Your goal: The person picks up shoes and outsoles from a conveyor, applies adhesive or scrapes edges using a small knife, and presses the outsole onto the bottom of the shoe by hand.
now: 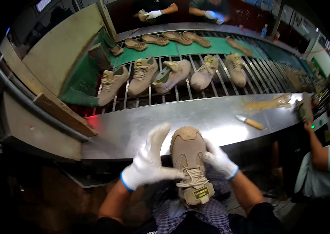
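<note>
A tan lace-up shoe [190,160] is held in front of my body, its toe pointing away from me and its tongue label nearest me. My right hand [220,159], in a white glove with a blue cuff, grips the shoe's right side; some of its fingers are hidden beneath. My left hand [151,160], gloved the same way, is spread wide, with the thumb by the laces and the other fingers raised left of the toe. Beyond the shoe lies the bare metal ledge [133,130] of the workbench.
A knife with a wooden handle [254,124] lies on the ledge. Several tan shoes [143,76] rest on the roller rack, with several soles [177,38] on the green belt [165,53] behind. Co-workers' gloved hands [153,15] are across the line; another person's arm [318,146] is at right.
</note>
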